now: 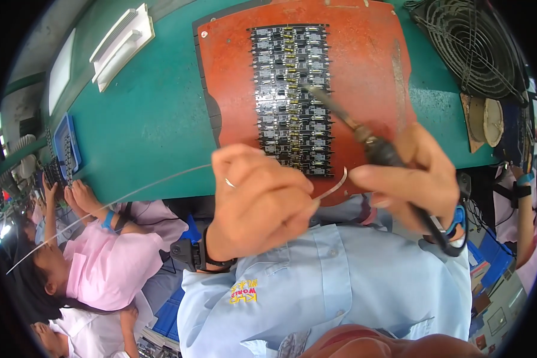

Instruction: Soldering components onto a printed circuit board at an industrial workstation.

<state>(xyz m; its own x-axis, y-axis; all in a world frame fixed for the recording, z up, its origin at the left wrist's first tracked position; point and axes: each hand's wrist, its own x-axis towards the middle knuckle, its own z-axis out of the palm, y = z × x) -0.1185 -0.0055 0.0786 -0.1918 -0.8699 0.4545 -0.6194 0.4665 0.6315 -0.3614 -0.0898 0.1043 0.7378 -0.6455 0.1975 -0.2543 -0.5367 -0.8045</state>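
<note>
Wire point(332, 191), thin and silvery: pinching it between the closed fingers of the left hand point(262, 203), at about seven o'clock from the middle of the packed circuit boards point(287, 107), while trailing its length off toward eight. Clamping the right hand point(420, 179), at four o'clock, around the handle of a soldering iron point(383, 152) and pointing the tip toward ten, over the block. Finding the boards on a red mat point(232, 71), itself on the green bench point(155, 107).

Judging work as under way: holding iron and wire together above boards ranked in rows. Confirming no finished joints; not distinguishing treated boards from untreated, hence leaving the remaining share undetermined.

Recording limits: not establishing whether tip and board are touching; missing the block's lower-left corner behind the left hand, and the pinch point inside its fingers. Noting glare at nine o'clock on the boards. Not resolving the dark strips inside the blue tray point(61, 132), farther toward nine.
</note>
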